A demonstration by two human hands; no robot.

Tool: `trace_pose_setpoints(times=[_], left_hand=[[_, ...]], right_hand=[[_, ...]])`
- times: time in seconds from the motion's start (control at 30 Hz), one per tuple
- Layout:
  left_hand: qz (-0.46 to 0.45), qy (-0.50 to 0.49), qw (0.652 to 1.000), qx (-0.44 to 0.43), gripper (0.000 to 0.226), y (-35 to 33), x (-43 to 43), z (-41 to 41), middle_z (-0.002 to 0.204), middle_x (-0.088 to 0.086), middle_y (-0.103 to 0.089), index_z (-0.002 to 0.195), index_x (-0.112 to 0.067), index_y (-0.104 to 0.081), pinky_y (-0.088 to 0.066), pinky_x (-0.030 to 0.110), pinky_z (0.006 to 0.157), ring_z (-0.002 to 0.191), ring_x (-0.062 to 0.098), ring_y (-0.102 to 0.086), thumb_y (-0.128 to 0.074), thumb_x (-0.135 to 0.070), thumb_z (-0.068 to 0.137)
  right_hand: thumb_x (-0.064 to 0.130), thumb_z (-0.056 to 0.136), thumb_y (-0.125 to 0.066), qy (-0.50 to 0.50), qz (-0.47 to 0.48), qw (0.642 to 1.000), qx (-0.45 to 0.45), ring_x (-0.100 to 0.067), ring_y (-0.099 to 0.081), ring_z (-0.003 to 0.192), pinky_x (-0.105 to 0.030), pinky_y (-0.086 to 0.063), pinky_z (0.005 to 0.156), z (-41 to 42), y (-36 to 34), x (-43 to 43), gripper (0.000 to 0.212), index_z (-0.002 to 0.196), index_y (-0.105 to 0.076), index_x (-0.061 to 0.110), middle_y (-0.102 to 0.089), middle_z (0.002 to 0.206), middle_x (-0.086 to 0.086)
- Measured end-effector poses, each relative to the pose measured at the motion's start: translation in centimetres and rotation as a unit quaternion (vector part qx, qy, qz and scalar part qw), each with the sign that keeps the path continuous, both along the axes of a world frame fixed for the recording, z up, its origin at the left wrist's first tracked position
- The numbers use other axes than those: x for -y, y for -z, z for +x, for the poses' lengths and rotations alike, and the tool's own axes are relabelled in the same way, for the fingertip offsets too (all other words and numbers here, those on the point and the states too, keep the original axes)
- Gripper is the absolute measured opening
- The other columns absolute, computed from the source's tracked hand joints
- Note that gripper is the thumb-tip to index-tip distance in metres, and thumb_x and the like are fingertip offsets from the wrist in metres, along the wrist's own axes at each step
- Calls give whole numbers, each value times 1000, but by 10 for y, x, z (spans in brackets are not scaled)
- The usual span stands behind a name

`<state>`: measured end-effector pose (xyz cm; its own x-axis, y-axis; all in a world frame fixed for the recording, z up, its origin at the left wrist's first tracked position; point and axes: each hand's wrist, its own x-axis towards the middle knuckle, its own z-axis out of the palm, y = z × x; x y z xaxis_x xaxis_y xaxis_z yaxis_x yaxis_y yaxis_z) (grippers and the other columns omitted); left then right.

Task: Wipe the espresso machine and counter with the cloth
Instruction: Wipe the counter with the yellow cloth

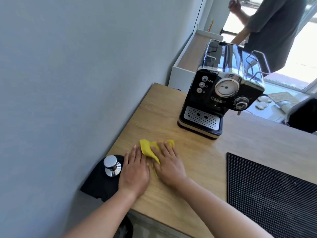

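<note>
A yellow cloth (147, 148) lies crumpled on the wooden counter (197, 152), near the wall side. My right hand (169, 163) lies flat on top of it, fingers spread, pressing it to the wood. My left hand (134, 170) rests flat beside it, fingertips touching the cloth's left edge. The black and chrome espresso machine (221, 93) stands further back on the counter, apart from both hands, its drip tray facing me.
A chrome tamper (112, 165) stands on a black mat (101, 184) by the wall, just left of my left hand. A black ribbed bar mat (271, 194) lies at the right. Another person (271, 28) stands behind the machine.
</note>
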<state>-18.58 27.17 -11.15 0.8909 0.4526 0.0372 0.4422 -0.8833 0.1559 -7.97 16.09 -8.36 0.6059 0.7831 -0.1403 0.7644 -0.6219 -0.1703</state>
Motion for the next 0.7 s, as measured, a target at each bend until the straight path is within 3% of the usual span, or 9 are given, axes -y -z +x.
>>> trace_pose_setpoints(times=[0.07, 0.17, 0.27, 0.33, 0.4, 0.5, 0.57, 0.63, 0.7], left_hand=[[-6, -5, 1000, 10, 58, 0, 0, -1, 155, 12, -32, 146, -4, -38, -16, 45, 115, 147, 27, -23, -27, -33, 97], [-15, -6, 1000, 0, 60, 1, 2, -1, 161, 9, -14, 152, -6, -22, -11, 45, 120, 150, 25, -9, -20, -33, 98], [-25, -1, 1000, -5, 60, 0, 1, -2, 162, 7, 0, 153, -8, -8, -5, 44, 121, 150, 23, 5, -14, -35, 100], [-21, 2, 1000, -2, 60, -1, 2, -2, 162, 7, 3, 153, -9, -5, -2, 44, 121, 149, 22, 8, -12, -35, 100], [-22, -2, 1000, -4, 61, -3, 3, -1, 162, 7, 0, 153, -9, -8, -3, 44, 121, 150, 22, 5, -12, -35, 99], [-23, -4, 1000, -7, 62, -5, 3, -2, 162, 7, -2, 154, -9, -10, -4, 44, 121, 150, 22, 4, -10, -36, 98], [-29, -2, 1000, -13, 62, -6, 3, -3, 162, 6, 2, 154, -9, -7, -1, 43, 121, 150, 22, 7, -10, -36, 99], [-32, -1, 999, -14, 61, -8, 4, -3, 162, 6, 7, 154, -9, -2, 2, 43, 121, 149, 22, 11, -9, -36, 99], [-33, 2, 999, -20, 60, -9, 4, -4, 161, 6, 13, 154, -11, 3, 3, 43, 122, 148, 22, 16, -9, -36, 100]], right_hand=[[61, 89, -12, -13, 16, 1000, -8, -13, 2, 151, -34, 7, 122, 8, 1, 35, 67, 153, -17, 42, -8, 164, 9], [62, 90, -14, 123, 7, 992, 7, -15, 1, 152, -37, 4, 123, 51, 5, 69, 65, 153, -19, 42, -10, 164, 8], [56, 98, -24, 221, 7, 975, 11, -22, 0, 152, -43, 3, 123, 67, 10, 47, 58, 153, -19, 39, -10, 165, 4], [57, 98, -24, 205, 11, 979, 14, -23, -1, 152, -44, 4, 122, 58, 11, 30, 59, 154, -17, 39, -10, 165, 4], [58, 97, -23, 129, 10, 992, 17, -21, -1, 152, -42, 3, 122, 37, 9, 30, 58, 153, -16, 42, -9, 165, 5], [59, 97, -23, -14, 14, 1000, 15, -17, 0, 152, -38, 3, 120, 3, 5, 65, 57, 152, -16, 47, -7, 164, 8], [60, 97, -21, -55, 7, 998, 9, -13, 6, 151, -37, 4, 121, -1, 7, 102, 56, 151, -12, 51, 1, 162, 13], [64, 94, -14, -9, 0, 1000, 11, -11, 8, 151, -35, 6, 122, 19, 7, 132, 56, 150, -12, 53, 3, 162, 15], [67, 91, -9, 98, 8, 995, 21, -14, 4, 152, -37, 3, 123, 48, 7, 137, 62, 150, -17, 49, -5, 164, 10]])
